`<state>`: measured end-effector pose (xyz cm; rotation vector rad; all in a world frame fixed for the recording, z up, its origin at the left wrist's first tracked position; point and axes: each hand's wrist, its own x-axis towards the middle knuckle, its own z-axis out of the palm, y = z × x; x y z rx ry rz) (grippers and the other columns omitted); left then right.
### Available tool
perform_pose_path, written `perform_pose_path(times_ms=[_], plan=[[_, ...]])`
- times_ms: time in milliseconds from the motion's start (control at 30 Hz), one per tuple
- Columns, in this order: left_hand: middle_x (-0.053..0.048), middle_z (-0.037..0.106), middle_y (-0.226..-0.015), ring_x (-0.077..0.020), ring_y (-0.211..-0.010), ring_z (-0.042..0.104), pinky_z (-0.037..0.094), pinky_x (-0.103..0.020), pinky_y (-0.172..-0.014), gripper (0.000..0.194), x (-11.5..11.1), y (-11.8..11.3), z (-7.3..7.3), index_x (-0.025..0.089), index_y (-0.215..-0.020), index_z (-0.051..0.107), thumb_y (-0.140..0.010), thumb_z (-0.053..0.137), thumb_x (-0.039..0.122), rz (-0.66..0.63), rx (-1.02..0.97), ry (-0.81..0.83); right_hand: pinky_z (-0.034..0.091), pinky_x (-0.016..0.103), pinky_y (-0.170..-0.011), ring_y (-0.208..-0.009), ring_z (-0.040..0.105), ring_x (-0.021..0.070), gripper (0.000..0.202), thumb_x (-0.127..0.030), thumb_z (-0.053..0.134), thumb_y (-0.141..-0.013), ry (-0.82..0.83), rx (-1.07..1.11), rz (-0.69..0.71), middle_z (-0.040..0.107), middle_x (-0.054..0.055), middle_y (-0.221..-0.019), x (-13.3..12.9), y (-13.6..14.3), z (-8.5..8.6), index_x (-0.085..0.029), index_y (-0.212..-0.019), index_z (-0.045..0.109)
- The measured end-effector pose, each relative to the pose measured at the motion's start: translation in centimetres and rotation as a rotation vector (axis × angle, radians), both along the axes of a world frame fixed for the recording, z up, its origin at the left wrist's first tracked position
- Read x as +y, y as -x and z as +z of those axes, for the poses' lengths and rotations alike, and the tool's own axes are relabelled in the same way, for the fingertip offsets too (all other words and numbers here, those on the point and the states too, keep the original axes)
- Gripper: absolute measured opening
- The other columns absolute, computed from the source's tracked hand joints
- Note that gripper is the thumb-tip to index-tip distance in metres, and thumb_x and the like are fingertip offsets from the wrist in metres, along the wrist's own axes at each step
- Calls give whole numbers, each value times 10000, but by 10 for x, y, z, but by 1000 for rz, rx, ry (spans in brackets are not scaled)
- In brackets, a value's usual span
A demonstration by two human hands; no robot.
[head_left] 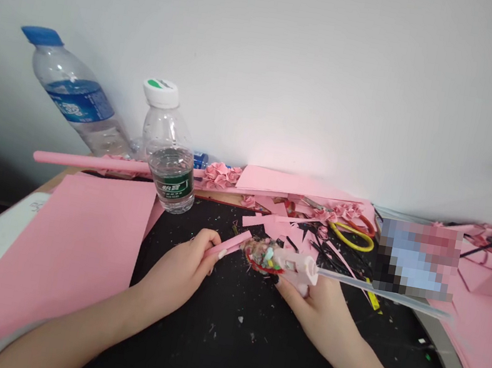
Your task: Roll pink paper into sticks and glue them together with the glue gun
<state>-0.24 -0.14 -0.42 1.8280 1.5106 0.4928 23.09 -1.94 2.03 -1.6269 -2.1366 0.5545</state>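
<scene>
My left hand pinches a narrow pink paper strip, which slants up to the right. Its upper end lies beside the nozzle end of a glue gun crusted with multicoloured bits. My right hand is wrapped round the glue gun from below, fingers partly hidden behind it. From the gun's back a long translucent glue stick sticks out to the right. Whether strip and nozzle touch is unclear.
Two water bottles, one blue-capped and one white-capped, stand at the back left. Pink sheets lie left. Pink scraps, paper flowers and yellow-handled scissors lie along the back. A grey-edged pink stack is right.
</scene>
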Motion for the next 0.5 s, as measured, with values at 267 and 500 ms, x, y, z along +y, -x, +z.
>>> perform_pose_path(times_ms=[267, 500], plan=[[35, 551, -676, -168, -628, 535, 333, -266, -585, 88, -1, 1, 3, 226, -880, 410, -896, 330, 260, -2, -46, -3, 356, 214, -458, -489, 424, 107, 257, -286, 467, -830, -106, 88, -29, 473, -21, -529, 4, -3, 4, -171, -600, 483], [38, 546, -674, -169, -623, 532, 335, -273, -595, 111, -1, 0, 3, 231, -893, 407, -909, 321, 300, 14, -22, 4, 349, 213, -450, -482, 431, 113, 274, -306, 471, -828, -115, 3, -49, 467, -22, -509, 3, -3, -1, -180, -585, 461]])
